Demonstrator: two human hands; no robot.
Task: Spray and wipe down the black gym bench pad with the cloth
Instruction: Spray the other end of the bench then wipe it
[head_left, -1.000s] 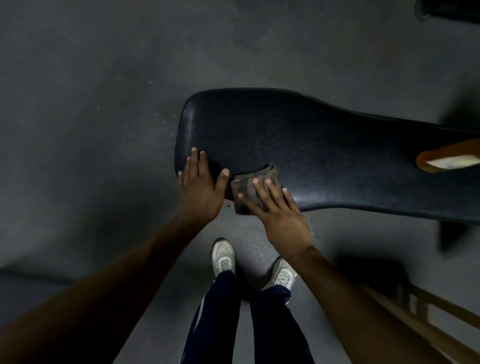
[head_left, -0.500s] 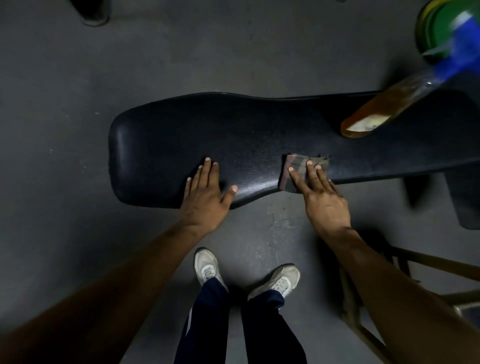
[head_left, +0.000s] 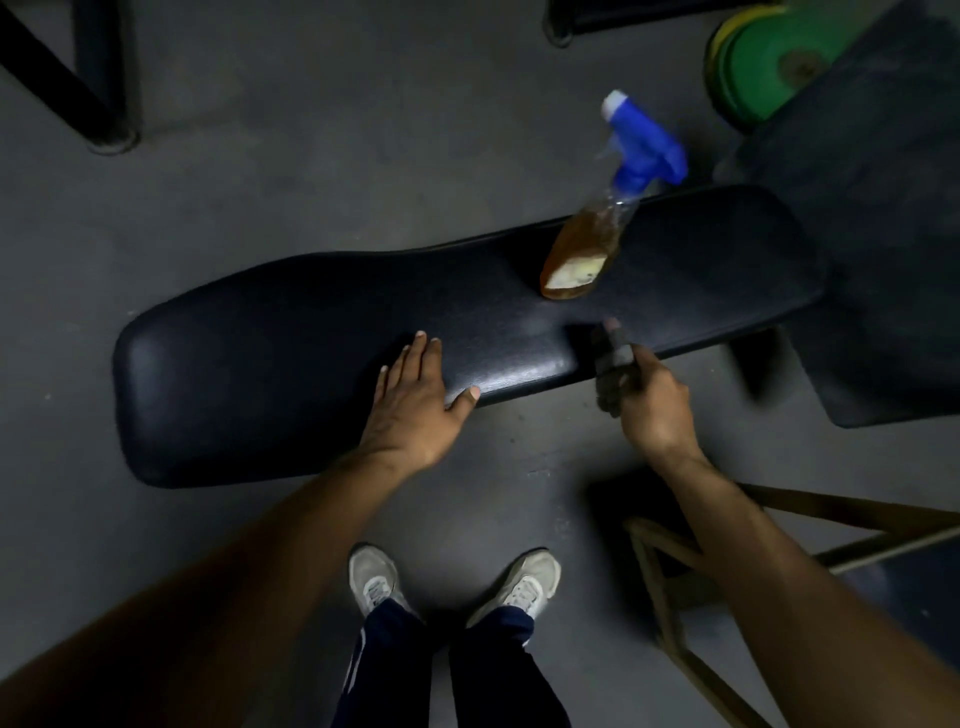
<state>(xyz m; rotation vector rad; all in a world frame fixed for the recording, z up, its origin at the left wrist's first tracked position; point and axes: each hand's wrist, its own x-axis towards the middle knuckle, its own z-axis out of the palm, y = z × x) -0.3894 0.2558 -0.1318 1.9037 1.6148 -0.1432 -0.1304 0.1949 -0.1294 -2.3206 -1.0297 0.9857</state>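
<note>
Mid-wipe: my left hand (head_left: 415, 400) lies flat, fingers spread, on the bench pad (head_left: 311, 332), my right hand (head_left: 649, 400) clamps the cloth (head_left: 613, 364); next, sweep past the spray bottle (head_left: 587, 249).

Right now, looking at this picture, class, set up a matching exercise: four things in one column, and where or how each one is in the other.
1 spray bottle
2 cloth
3 left hand
4 green weight plates

A flat on the bench pad
B on the floor, top right
C gripped in the right hand
D standing on the pad

Pairs: 1-D, 2-C, 3-A, 4-B
</note>
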